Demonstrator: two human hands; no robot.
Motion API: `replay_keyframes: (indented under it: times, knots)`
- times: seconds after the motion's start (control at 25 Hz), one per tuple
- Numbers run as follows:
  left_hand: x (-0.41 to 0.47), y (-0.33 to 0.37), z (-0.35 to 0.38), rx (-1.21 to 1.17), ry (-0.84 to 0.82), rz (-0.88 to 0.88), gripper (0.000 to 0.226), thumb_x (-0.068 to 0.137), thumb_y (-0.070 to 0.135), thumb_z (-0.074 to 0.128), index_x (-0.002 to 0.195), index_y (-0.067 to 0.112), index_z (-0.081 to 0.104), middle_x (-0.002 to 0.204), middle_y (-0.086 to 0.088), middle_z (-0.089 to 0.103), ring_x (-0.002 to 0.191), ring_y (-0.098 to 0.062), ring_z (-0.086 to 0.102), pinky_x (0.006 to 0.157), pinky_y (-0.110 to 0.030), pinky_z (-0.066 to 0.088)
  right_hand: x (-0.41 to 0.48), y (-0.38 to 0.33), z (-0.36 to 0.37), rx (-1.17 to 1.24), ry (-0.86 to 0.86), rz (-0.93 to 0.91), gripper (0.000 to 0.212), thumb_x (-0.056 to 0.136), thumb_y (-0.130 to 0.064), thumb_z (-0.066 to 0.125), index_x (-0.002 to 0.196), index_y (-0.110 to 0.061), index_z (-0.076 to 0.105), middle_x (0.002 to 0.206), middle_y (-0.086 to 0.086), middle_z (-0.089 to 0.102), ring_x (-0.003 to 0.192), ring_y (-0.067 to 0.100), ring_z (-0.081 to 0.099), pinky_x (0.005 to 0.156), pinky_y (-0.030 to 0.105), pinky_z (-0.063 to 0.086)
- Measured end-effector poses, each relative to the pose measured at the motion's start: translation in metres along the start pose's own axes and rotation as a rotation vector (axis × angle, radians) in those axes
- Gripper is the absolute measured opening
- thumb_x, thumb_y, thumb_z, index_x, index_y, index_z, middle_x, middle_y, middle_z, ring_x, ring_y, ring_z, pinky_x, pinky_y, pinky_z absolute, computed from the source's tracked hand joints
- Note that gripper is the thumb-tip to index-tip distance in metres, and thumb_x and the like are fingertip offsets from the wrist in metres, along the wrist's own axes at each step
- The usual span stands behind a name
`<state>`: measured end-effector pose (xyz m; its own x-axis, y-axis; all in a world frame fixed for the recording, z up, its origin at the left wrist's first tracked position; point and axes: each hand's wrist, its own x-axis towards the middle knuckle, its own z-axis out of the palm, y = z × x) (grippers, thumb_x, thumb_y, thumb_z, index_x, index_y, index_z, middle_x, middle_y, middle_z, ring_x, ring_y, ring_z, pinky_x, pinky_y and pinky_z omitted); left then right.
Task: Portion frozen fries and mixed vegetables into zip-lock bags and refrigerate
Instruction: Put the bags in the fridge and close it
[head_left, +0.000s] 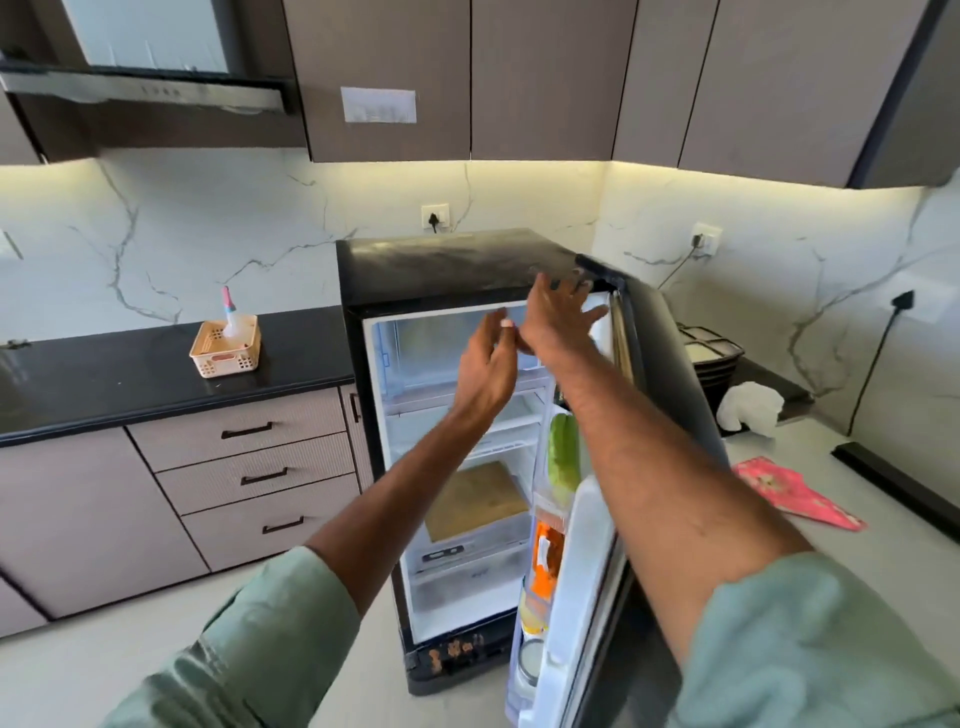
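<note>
Your 2 hands hold nothing: the left hand (488, 364) has its fingers loosely curved, the right hand (558, 317) has its fingers spread apart. Just beyond your fingertips sits the black fridge's (441, 265) pale upper compartment (431, 348), with the door (670, 364) standing open beside your right fingers. No frozen food or bags show. Frozen packs will likely be stiff, lumpy and frost-slick, so grip the body, not the seal.

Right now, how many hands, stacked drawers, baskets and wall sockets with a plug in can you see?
Hands: 2, left hand and right hand
Stacked drawers: 3, top drawer, middle drawer, bottom drawer
Plugged sockets: 3, middle socket, right socket, far-right socket
Baskets: 1, peach basket
Total: 9
</note>
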<state>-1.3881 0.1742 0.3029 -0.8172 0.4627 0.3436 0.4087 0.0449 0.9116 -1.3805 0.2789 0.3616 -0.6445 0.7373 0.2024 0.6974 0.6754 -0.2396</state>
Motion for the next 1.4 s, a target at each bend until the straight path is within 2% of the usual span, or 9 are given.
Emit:
replay_keyframes:
  times: [0.16,0.28,0.44,0.6,0.72,0.88,1.0,1.2,1.4]
  knots:
    - [-0.033,0.029,0.031,0.040,-0.232,0.012,0.050,0.104,0.026,0.054,0.152,0.015,0.045,0.151,-0.012,0.053,0.137,-0.024,0.051,0.113,-0.038,0.043,-0.001,0.066,-0.036,-0.047,-0.073,0.238,0.110,0.077,-0.044,0.088,0.161,-0.012,0.025,0.164,0.031,0.022,0.150,0.055,0.023,0.114,0.077,0.025]
    - [-0.053,0.052,0.052,0.131,-0.323,0.099,0.061,0.097,0.029,0.064,0.154,0.018,0.041,0.142,-0.009,0.059,0.117,-0.022,0.062,0.087,-0.021,0.051,-0.004,0.098,-0.034,0.016,-0.169,0.319,0.100,0.067,-0.040,0.091,0.152,-0.019,0.042,0.152,0.025,0.047,0.138,0.048,0.049,0.107,0.065,0.046]
    - [-0.064,0.059,0.073,0.213,-0.373,0.146,0.075,0.079,0.039,0.058,0.150,0.022,0.040,0.134,-0.006,0.064,0.123,-0.026,0.059,0.103,-0.048,0.049,-0.016,0.109,-0.030,0.075,-0.077,0.292,0.049,0.101,-0.030,0.056,0.149,-0.017,0.049,0.154,0.025,0.047,0.142,0.046,0.043,0.114,0.062,0.038]
    - [-0.064,0.052,0.067,0.179,-0.387,0.168,0.070,0.090,0.037,0.058,0.155,0.025,0.035,0.149,-0.004,0.055,0.134,-0.020,0.052,0.113,-0.051,0.041,-0.015,0.105,-0.027,0.025,-0.110,0.279,0.062,0.090,-0.031,0.071,0.148,-0.018,0.050,0.151,0.027,0.048,0.139,0.049,0.045,0.111,0.062,0.042]
    - [-0.063,0.051,0.060,0.133,-0.397,0.168,0.077,0.089,0.041,0.061,0.158,0.027,0.031,0.152,-0.003,0.052,0.136,-0.017,0.049,0.114,-0.045,0.040,-0.012,0.102,-0.029,0.083,-0.171,0.228,0.060,0.077,-0.032,0.079,0.132,-0.013,0.064,0.132,0.022,0.065,0.122,0.046,0.061,0.102,0.058,0.051]
    - [-0.063,0.052,0.042,0.169,-0.424,0.129,0.099,0.080,0.055,0.079,0.160,0.032,0.024,0.157,0.006,0.045,0.140,-0.009,0.043,0.113,-0.034,0.036,-0.015,0.093,-0.033,0.162,-0.143,0.137,0.048,0.085,-0.033,0.075,0.129,-0.015,0.065,0.130,0.015,0.067,0.118,0.040,0.065,0.099,0.052,0.055]
    - [-0.046,0.051,0.016,0.252,-0.490,0.022,0.119,0.066,0.062,0.088,0.161,0.029,0.024,0.159,0.003,0.043,0.145,-0.012,0.041,0.120,-0.040,0.035,-0.016,0.085,-0.029,0.167,-0.084,0.082,0.049,0.096,-0.037,0.068,0.137,-0.013,0.060,0.140,0.015,0.062,0.129,0.036,0.060,0.103,0.043,0.053]
    - [-0.022,0.058,-0.032,0.598,-0.487,0.146,0.075,0.073,0.061,0.080,0.139,0.030,0.062,0.142,0.008,0.062,0.132,-0.011,0.054,0.115,-0.043,0.041,-0.016,0.064,-0.023,0.114,-0.007,-0.035,0.050,0.104,-0.046,0.053,0.136,-0.009,0.059,0.140,0.017,0.062,0.130,0.037,0.057,0.102,0.040,0.046]
    - [-0.008,0.050,-0.053,0.907,-0.385,0.289,0.052,0.074,0.050,0.062,0.122,0.034,0.073,0.104,0.002,0.075,0.096,-0.023,0.068,0.091,-0.043,0.055,-0.006,0.033,0.009,0.134,0.060,-0.068,0.062,0.101,-0.062,0.048,0.129,-0.009,0.065,0.134,0.023,0.061,0.125,0.039,0.053,0.099,0.044,0.043]
